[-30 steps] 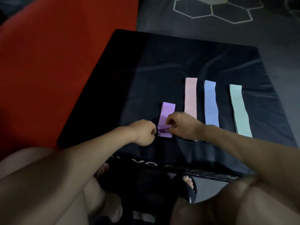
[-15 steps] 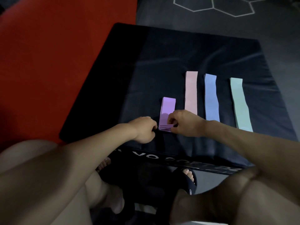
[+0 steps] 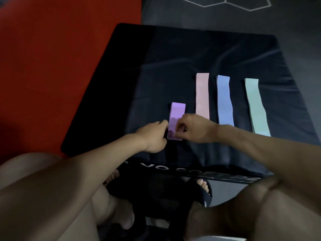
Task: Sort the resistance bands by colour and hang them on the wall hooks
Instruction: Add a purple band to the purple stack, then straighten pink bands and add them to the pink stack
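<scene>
four bands [image 3: 202,96] side by side on mat [image 3: 173,54], leftmost nearest

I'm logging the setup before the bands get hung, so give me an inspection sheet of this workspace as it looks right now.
Surface: black padded mat, wrinkled, white lettering on its near edge.
Job's things: folded purple elastic band; flat pink elastic band, blue elastic band and mint green elastic band lie apart, side by side.
Clutter: nothing seen.
Grippers: left hand and right hand pinch the purple band's near end.
Cables: nothing seen.
Surroundings: red floor mat, dark floor with hexagon lines; no wall hooks in view.
</scene>
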